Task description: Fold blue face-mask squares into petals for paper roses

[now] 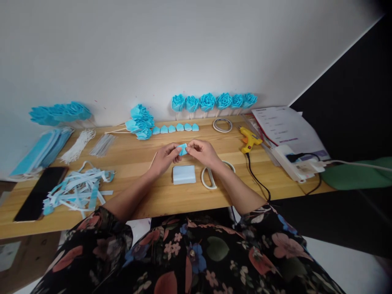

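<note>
Between both hands is a small folded blue petal (183,149), pinched above the wooden table. My left hand (168,157) grips its left side with thumb and fingers; my right hand (200,152) pinches the right side. Just below them lies a stack of pale blue fabric pieces (184,174). Behind the hands runs a row of several folded petals (175,128). A thin wooden stick (153,159) lies by my left hand, partly hidden. White scissors (209,178) sit beneath my right wrist, which covers part of them.
Blue fabric roses (207,102) line the wall, with more roses (140,121) on sticks at left. A yellow glue gun (250,140), tape ring (222,125) and power strip (288,162) lie right. Fabric scraps (80,188), a phone (41,193) and masks (44,150) lie left.
</note>
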The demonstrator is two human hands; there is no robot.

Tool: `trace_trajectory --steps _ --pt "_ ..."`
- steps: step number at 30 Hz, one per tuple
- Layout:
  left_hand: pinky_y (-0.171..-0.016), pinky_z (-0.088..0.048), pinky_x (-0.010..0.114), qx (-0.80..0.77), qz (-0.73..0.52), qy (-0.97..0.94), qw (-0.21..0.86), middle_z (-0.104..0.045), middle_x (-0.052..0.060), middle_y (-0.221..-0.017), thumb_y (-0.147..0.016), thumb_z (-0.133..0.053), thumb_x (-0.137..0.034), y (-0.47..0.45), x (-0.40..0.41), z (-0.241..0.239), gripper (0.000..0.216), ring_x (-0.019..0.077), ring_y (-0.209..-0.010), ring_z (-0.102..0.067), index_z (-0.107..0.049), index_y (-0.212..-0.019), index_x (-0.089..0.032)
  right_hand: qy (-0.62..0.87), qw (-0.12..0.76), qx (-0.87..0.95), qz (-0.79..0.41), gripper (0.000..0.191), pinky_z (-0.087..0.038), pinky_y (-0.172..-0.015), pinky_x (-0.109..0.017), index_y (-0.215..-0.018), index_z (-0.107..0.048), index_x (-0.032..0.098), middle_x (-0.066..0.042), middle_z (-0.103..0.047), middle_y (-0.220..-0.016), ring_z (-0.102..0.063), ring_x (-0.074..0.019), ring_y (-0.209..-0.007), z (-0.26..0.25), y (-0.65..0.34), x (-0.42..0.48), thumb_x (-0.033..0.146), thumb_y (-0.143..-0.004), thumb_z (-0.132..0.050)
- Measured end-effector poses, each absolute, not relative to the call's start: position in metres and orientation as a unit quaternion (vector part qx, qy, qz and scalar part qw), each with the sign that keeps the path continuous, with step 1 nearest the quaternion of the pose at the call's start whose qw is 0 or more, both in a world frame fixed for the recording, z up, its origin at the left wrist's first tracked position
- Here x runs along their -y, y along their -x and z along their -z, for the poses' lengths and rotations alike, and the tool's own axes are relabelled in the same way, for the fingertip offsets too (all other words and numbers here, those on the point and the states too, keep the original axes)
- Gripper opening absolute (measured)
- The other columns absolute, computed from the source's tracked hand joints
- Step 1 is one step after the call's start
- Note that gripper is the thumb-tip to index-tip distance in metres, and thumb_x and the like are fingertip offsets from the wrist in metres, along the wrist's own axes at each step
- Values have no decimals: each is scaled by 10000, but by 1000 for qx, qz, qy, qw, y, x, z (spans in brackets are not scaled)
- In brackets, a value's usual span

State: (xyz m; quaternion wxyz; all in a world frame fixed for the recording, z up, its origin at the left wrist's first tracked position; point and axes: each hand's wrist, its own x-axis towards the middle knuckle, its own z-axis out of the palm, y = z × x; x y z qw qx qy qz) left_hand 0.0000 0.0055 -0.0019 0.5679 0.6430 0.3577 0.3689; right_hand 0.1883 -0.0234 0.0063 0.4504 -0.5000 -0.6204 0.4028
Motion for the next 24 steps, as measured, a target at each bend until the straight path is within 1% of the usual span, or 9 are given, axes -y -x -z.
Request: trace_trajectory --steps 2,6,8,10,12,17,20,24 --pt "-562 -442 232 -358 -365 -643 570 -642 -5 -628 -852 -658 -520 0 -6 2 359 105 -540 -546 -646 -820 -163 501 451 625 -394 210 -358 -570 -249 -757 -618 197 28 -573 -647 -454 -110 -580 -6 -188 23 402 -802 -624" --pt "-549 -437 227 -369 -363 -643 565 -640 -11 -608 -793 -719 -488 -2 -7 4 336 98 -519 -537 -639 -790 -161 501 440 646 -370 199 -354 -578 -247 -739 -629 192 34 -555 -625 -444 -105 -578 -7 -188 24 378 -808 -625" --pt "-544 -432 224 -373 -373 -638 561 -637 -13 -599 -796 -715 -461 -2 -7 4 310 94 -513 -530 -637 -775 -162 501 450 639 -372 225 -377 -583 -244 -775 -656 191 21 -597 -658 -481 -111 -600 -10 -192 23 401 -838 -606" --pt "-535 -425 222 -375 -385 -629 561 -635 -14 -594 -798 -712 -438 -3 -6 2 287 92 -510 -526 -631 -763 -165 508 483 606 -375 272 -407 -582 -241 -855 -683 193 -1 -658 -719 -537 -121 -632 -14 -201 21 445 -869 -581" --pt "-528 -419 222 -374 -398 -619 564 -631 -14 -588 -791 -717 -424 -3 -6 -1 279 92 -510 -525 -619 -745 -167 523 529 563 -359 316 -414 -560 -235 -915 -691 193 -15 -688 -741 -572 -127 -642 -20 -214 18 486 -872 -583" --pt "-514 -402 224 -366 -420 -603 572 -620 -13 -576 -767 -732 -394 -6 -5 -12 268 91 -505 -517 -599 -720 -166 568 585 508 -278 350 -371 -496 -224 -910 -689 184 -16 -677 -713 -580 -122 -608 -24 -253 8 522 -857 -615" --pt "-518 -404 225 -357 -431 -605 567 -624 -9 -585 -776 -716 -372 -8 -3 -17 247 90 -509 -521 -598 -717 -163 587 573 505 -268 330 -368 -489 -222 -894 -677 190 -6 -674 -716 -583 -117 -583 -14 -265 12 512 -842 -632" --pt "-520 -405 226 -345 -439 -604 569 -620 -11 -580 -787 -699 -345 -10 0 -21 223 90 -505 -519 -590 -717 -163 605 514 559 -238 186 -454 -614 -250 -836 -684 191 7 -688 -706 -605 -126 -607 6 -262 40 364 -856 -619"
